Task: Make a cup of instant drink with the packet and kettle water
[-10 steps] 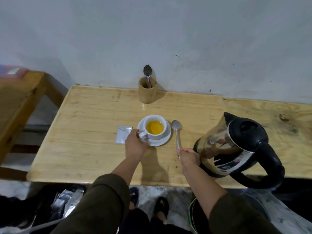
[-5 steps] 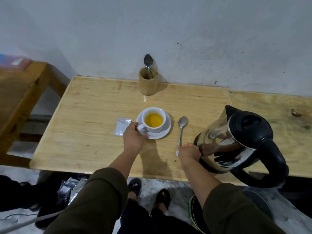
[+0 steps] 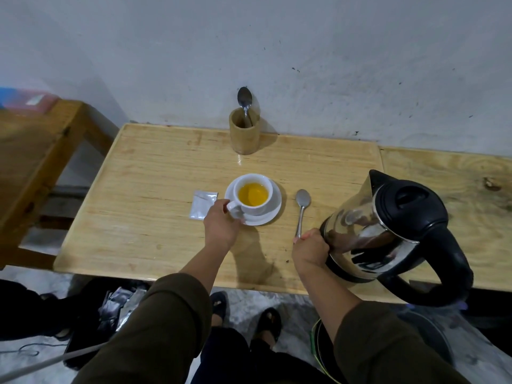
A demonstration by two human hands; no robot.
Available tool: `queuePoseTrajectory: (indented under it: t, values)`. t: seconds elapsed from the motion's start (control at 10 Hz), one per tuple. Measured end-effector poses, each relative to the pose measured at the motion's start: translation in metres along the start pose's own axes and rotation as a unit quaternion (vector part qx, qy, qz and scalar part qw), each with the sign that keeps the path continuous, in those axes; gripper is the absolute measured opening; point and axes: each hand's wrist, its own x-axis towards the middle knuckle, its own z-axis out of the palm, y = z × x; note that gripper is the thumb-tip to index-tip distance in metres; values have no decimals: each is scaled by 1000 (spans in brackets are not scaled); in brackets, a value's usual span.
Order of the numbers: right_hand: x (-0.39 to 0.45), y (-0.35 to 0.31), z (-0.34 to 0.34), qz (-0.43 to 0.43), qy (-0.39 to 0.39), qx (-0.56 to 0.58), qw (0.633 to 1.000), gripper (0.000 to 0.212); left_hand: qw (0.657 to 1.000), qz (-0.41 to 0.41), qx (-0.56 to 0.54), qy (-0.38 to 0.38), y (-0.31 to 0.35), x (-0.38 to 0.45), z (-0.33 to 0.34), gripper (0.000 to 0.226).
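Note:
A white cup (image 3: pixel 256 207) full of yellow drink stands on a white saucer (image 3: pixel 273 214) in the middle of the wooden table (image 3: pixel 155 217). My left hand (image 3: pixel 220 227) grips the cup's handle at the saucer's left edge. A silver spoon (image 3: pixel 302 206) lies flat on the table right of the saucer, and my right hand (image 3: pixel 309 249) pinches the end of its handle. The steel kettle with black lid and handle (image 3: pixel 388 231) stands just right of that hand. A white packet (image 3: pixel 202 208) lies flat left of the cup.
A bamboo holder (image 3: pixel 244 133) with a second spoon (image 3: pixel 245 99) stands at the back by the wall. A darker wooden table (image 3: pixel 33 151) sits to the left. Shiny wrappers (image 3: pixel 119 306) and my feet are on the floor below the table's front edge.
The spoon went from held just above the table to lying flat, its bowl shifted a little to the right. My left hand stayed on the cup. The camera tilted slightly.

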Motion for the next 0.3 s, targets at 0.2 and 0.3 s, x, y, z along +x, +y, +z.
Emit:
queuePoseTrajectory:
  t: [0.2, 0.3]
  values:
    - [-10, -12, -5, -24, 15, 47, 998, 14, 1000, 0, 12, -6, -6, 7, -7, 40]
    - [-21, -15, -5, -86, 9, 67, 994, 14, 999, 31, 13, -5, -15, 6, -13, 43]
